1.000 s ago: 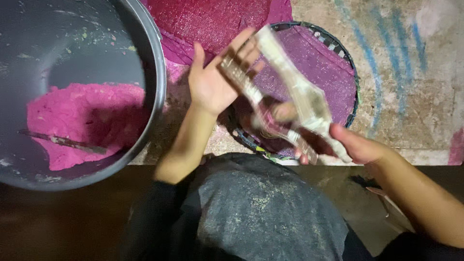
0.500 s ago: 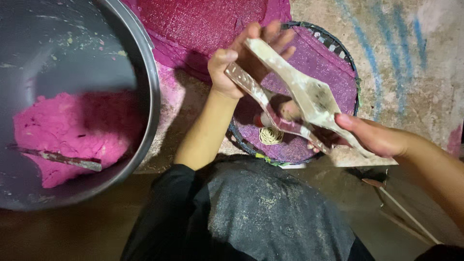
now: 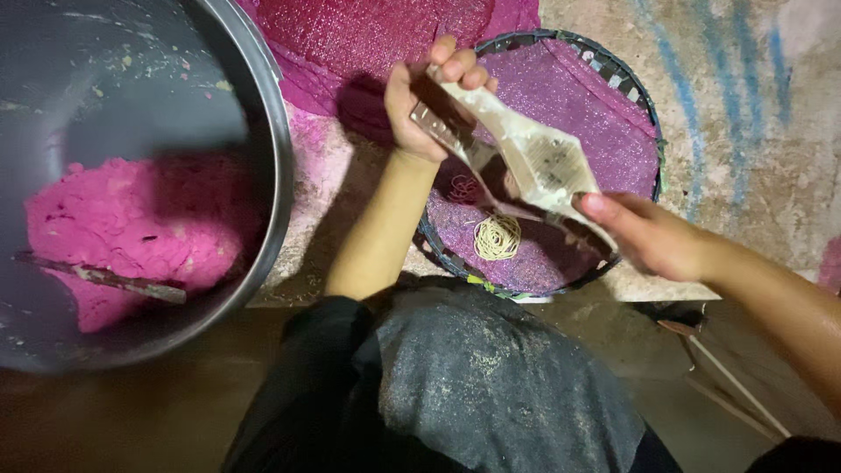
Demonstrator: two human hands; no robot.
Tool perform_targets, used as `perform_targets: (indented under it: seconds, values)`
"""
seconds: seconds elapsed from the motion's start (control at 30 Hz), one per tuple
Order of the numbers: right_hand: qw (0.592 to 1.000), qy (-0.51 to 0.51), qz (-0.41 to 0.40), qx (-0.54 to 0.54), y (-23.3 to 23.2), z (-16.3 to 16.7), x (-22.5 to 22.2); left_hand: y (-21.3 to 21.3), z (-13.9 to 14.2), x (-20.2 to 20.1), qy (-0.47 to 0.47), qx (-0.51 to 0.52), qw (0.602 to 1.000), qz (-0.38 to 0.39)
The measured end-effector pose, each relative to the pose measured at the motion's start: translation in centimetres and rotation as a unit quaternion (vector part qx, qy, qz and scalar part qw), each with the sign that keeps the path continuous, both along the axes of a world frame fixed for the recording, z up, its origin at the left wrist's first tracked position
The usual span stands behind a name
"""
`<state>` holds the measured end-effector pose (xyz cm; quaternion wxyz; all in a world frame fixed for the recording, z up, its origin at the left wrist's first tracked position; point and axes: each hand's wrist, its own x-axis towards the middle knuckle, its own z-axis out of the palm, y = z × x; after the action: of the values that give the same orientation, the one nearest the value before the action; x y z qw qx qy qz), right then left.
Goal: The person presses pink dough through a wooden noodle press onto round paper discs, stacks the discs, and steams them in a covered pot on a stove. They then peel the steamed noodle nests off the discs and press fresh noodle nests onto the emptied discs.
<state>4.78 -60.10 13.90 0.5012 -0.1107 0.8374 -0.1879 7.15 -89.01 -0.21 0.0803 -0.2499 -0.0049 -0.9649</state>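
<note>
Head view: a wooden press (image 3: 526, 162) is gripped by both hands, left (image 3: 429, 101) and right (image 3: 653, 236), above a round basket (image 3: 635, 83) where a noodle coil (image 3: 497, 236) lies; pink dough (image 3: 131, 232) is seen in the grey basin (image 3: 263, 131) alongside.

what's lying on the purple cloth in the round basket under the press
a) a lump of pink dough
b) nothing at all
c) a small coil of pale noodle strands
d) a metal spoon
c: a small coil of pale noodle strands lies on the purple cloth in the round basket, below the hinged press held by the left hand and right hand; the pink dough sits in the grey tub.
</note>
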Motion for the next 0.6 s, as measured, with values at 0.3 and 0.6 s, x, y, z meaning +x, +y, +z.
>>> perform_targets:
  seconds: [0.3, 0.6]
  values:
    - [0.997, -0.034, 0.0, -0.065, -1.5, -1.1, 1.4, -2.8, 0.5, 0.8, 0.019, -0.052, 0.998, -0.001]
    - [0.996, 0.081, 0.008, -0.031, -0.8, -1.1, -0.7, -1.3, 1.9, -2.2, 0.035, -0.032, 0.998, 0.037]
